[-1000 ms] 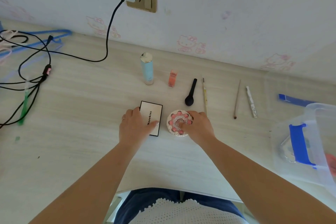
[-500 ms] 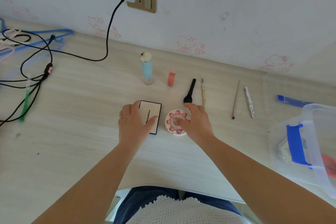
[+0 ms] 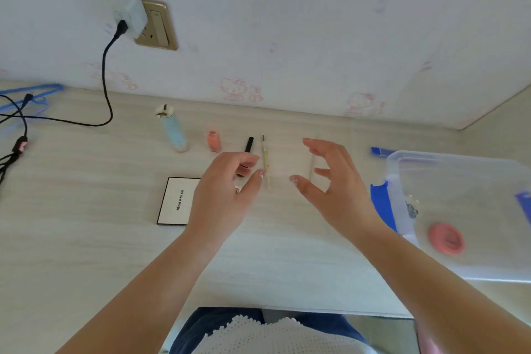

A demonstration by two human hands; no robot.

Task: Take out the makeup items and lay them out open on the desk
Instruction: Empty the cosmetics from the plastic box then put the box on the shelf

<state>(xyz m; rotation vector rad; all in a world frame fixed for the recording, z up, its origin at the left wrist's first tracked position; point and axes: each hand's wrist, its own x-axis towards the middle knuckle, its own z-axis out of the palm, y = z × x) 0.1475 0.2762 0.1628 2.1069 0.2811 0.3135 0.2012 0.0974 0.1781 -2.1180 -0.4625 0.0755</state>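
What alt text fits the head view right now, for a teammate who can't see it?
Both hands, left hand and right hand, hover open above a pale desk, holding nothing. Behind them lie a white palette box, a blue bottle and thin brushes; a clear bin sits right.

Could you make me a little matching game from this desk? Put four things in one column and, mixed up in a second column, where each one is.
Things:
1. round pink item
2. white charger
3. black-edged white case
4. pale blue tube

Places:
A. upright on the desk, near the wall
B. flat on the desk, beside the left hand
C. inside the clear plastic box
D. plugged into the wall socket

Pairs: 1-C, 2-D, 3-B, 4-A
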